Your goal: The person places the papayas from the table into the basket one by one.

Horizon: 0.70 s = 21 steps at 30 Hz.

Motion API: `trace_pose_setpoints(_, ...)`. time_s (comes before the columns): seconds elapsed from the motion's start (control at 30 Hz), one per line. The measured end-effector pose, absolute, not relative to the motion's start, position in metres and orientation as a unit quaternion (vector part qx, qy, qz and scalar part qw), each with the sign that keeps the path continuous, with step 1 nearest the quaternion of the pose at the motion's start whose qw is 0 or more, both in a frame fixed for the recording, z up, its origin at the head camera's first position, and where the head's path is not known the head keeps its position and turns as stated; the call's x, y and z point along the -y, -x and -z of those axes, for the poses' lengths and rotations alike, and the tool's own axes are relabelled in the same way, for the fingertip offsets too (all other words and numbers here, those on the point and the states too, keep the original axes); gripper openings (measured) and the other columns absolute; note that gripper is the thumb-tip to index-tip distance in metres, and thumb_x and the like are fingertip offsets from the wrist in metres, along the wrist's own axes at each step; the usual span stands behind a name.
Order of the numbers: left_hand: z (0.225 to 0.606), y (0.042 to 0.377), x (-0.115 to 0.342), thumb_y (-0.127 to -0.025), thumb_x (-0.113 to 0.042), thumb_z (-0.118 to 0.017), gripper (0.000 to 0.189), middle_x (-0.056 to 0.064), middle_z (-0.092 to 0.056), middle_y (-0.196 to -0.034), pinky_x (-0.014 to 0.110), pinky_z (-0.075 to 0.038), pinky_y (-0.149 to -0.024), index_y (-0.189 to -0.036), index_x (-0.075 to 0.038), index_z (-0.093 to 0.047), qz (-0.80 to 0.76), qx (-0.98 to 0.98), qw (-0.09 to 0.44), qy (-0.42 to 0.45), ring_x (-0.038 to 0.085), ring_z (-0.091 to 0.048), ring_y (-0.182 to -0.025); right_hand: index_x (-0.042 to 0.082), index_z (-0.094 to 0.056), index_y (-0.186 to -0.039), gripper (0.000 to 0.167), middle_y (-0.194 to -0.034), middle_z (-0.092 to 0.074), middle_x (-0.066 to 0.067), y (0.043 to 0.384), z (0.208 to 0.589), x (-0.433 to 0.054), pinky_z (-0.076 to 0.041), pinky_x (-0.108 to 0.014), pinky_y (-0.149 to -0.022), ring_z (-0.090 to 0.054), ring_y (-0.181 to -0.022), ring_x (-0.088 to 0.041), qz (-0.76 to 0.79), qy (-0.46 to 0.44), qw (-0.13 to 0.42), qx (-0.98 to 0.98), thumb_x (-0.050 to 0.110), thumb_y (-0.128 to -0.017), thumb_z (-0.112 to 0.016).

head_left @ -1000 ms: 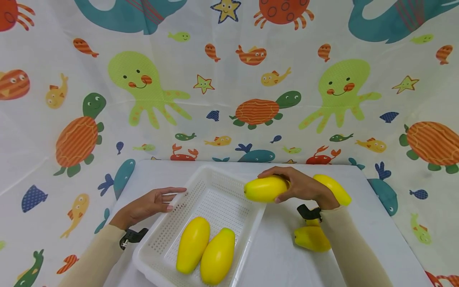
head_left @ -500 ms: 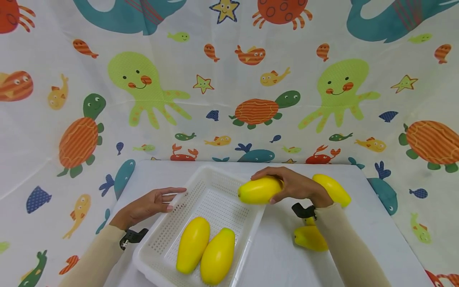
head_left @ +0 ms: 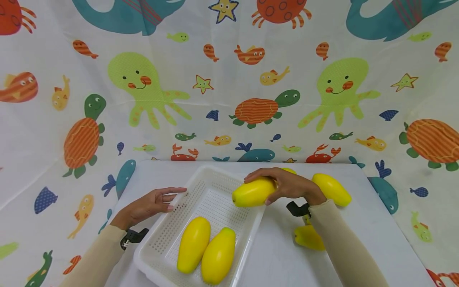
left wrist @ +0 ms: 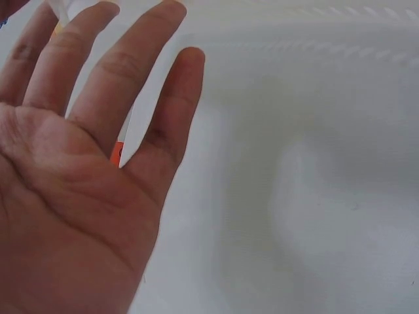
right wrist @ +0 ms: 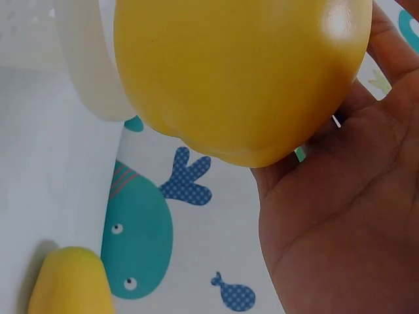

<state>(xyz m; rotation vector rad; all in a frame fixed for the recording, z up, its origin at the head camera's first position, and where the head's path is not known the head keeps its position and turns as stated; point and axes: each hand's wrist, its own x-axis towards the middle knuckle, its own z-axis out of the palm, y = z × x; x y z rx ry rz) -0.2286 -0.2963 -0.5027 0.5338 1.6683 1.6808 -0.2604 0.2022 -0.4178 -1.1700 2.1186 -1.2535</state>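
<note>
My right hand (head_left: 288, 184) grips a yellow papaya (head_left: 252, 193) above the right rim of a white perforated plastic basket (head_left: 211, 201). In the right wrist view the same papaya (right wrist: 242, 72) fills the top, the palm (right wrist: 353, 222) beside it. At the basket's left rim rests my left hand (head_left: 150, 204), its fingers fairly straight. The left wrist view shows that hand's spread fingers (left wrist: 121, 65) beside the pale basket wall. Two papayas lie side by side in the basket's near half, a left papaya (head_left: 193, 245) and a right papaya (head_left: 218, 256).
To the right on the white table (head_left: 276, 255) lie a far papaya (head_left: 332, 189) and a nearer papaya (head_left: 309, 237), partly behind my right forearm. Another papaya's tip (head_left: 289, 170) shows behind my right hand. A sea-animal print curtain (head_left: 222, 95) hangs behind the table.
My right hand has carried its papaya leftward, further over the basket's right rim. A papaya tip behind that hand has come into view. My left hand has stayed at the basket's left rim.
</note>
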Motion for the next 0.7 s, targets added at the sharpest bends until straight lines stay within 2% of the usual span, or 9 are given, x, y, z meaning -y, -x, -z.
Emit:
trace_pose_setpoints(0.27,0.502,0.231,0.297,-0.106,-0.002,-0.057,0.066,0.017,-0.047,-0.166,0.062,-0.056,-0.103,-0.167,-0.015,-0.035,-0.647,-0.648,0.351,-0.196,0.042,-0.064,-0.136,0.019,-0.066,-0.144,0.066,-0.151,-0.063,-0.001,0.262,0.419,-0.196,-0.040,-0.037,-0.125,-0.052,-0.144,-0.022,0.449,0.427,0.221,-0.754,0.013,-0.083,-0.091)
trace_pose_setpoints(0.53,0.502,0.234,0.297,-0.106,-0.001,-0.057,0.066,0.017,-0.046,-0.166,0.063,-0.056,-0.103,-0.166,-0.015,-0.035,-0.649,-0.646,0.352,-0.195,0.042,-0.063,-0.137,0.015,-0.066,-0.143,0.065,-0.151,-0.063,-0.005,0.266,0.421,-0.190,-0.039,-0.035,-0.125,-0.050,-0.146,-0.024,0.455,0.430,0.228,-0.746,0.010,-0.082,-0.091)
trace_pose_setpoints(0.7,0.502,0.236,0.297,-0.106,-0.001,-0.057,0.066,0.017,-0.046,-0.166,0.062,-0.056,-0.103,-0.166,-0.015,-0.035,-0.650,-0.643,0.353,-0.198,0.042,-0.063,-0.137,0.015,-0.066,-0.143,0.066,-0.152,-0.062,-0.005,0.267,0.421,-0.186,-0.037,-0.037,-0.127,-0.050,-0.147,-0.026,0.454,0.426,0.238,-0.746,0.009,-0.083,-0.090)
